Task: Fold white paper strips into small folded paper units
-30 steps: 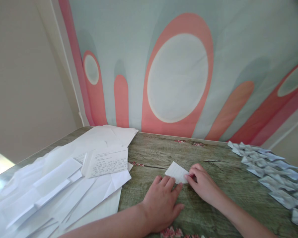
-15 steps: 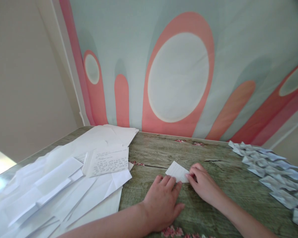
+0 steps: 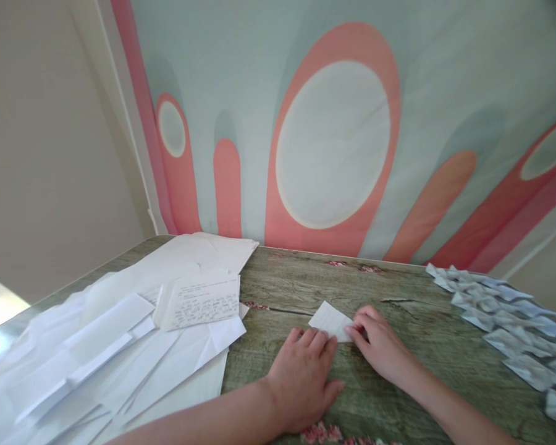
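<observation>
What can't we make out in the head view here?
All head view.
Small folded paper: its near part is covered by the left hand and right hand; any crease there is hidden.
Right hand's grip: it curls over the paper edge, pinch or press unclear.
Handwritten sheet: writing too small to read.
Folded pieces at right: row cut off by the frame edge, count unknown.
Pile of white sheets: cut off at lower left.
</observation>
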The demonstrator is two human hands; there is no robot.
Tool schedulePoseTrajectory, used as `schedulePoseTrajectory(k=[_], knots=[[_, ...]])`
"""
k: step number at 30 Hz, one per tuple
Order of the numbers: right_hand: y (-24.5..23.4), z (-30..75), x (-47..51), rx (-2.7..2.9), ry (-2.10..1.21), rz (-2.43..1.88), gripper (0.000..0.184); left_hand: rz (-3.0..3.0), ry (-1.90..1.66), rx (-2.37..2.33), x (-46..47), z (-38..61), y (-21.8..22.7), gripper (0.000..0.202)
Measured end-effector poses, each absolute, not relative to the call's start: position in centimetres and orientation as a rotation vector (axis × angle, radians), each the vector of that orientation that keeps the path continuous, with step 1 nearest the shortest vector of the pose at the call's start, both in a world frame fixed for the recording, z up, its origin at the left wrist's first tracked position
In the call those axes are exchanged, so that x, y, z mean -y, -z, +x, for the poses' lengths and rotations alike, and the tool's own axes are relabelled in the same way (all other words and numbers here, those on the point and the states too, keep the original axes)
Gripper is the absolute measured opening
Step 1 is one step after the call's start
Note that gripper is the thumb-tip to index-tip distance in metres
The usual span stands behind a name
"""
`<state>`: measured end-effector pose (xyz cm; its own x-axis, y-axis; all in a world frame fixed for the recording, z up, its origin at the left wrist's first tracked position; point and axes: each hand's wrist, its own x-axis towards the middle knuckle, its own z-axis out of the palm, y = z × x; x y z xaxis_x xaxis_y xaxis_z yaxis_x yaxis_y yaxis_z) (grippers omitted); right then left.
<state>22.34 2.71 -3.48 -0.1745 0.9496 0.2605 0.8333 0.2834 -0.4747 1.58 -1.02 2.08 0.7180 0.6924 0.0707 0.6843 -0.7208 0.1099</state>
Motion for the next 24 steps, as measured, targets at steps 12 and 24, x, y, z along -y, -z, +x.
schedulePoseTrajectory(k=[12,24], knots=[[3.41,22.33,-2.79,2.044,-0.3,-1.594,0.019,2.872,-0.086,-1.15,1.05,1.66,-2.13,0.058],[3.38,22.29,-2.87,2.043,-0.313,-1.598,0.018,2.883,-0.169,-1.121,0.96,1.61,-1.73,0.059]])
